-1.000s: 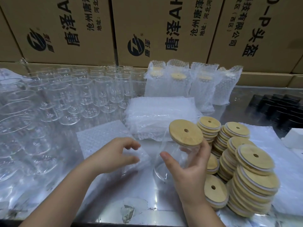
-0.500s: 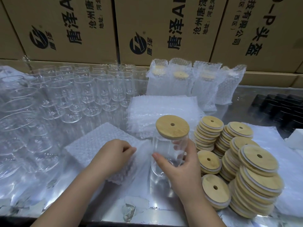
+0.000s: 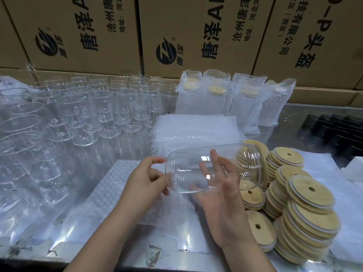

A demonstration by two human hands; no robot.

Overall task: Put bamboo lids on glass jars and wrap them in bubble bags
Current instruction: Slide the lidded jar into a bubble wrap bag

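The lidded clear glass jar [image 3: 188,163], clasped by right-hand fingers [image 3: 228,169], was not yet bagged; the left-hand fingers' [image 3: 155,160] hold was indeterminate; four bubble-wrapped jars [image 3: 216,99] stood beyond.

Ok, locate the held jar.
Head view, centre: the glass jar lies on its side in the right hand, its base beside the left hand, above a flat bubble bag, bamboo lid stacks to its right.

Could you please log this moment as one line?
right hand: holds lidded jar sideways | left hand: at jar base | bubble bag: underneath
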